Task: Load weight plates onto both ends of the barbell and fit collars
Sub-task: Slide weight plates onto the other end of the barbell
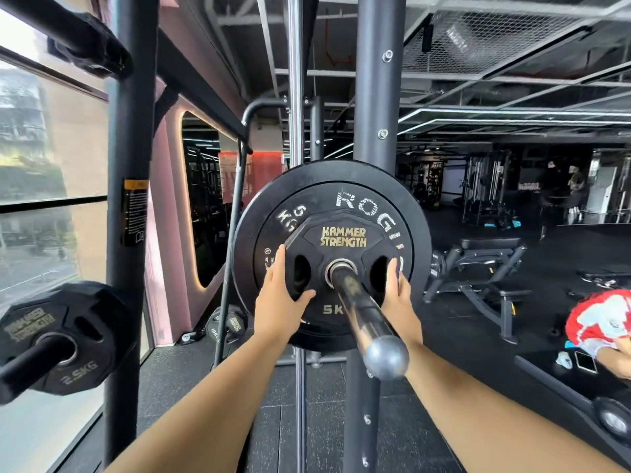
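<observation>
The barbell sleeve [362, 302] points straight at me, its rounded end cap close to the camera. A large black Rogue 5 kg bumper plate [358, 186] sits far down the sleeve. In front of it is a smaller black Hammer Strength 5 kg plate [343, 237], threaded on the sleeve. My left hand [281, 295] holds that small plate's left edge, fingers flat on the face and thumb by the grip slot. My right hand [397, 288] holds its right edge beside the other slot. No collar is in view.
Dark rack uprights [379, 97] stand behind the plates and another upright [131, 165] at left. A 2.5 kg plate [65, 339] hangs on a storage peg at lower left. A bench [478, 268] stands right. A person in red and white [601, 319] sits at the right edge.
</observation>
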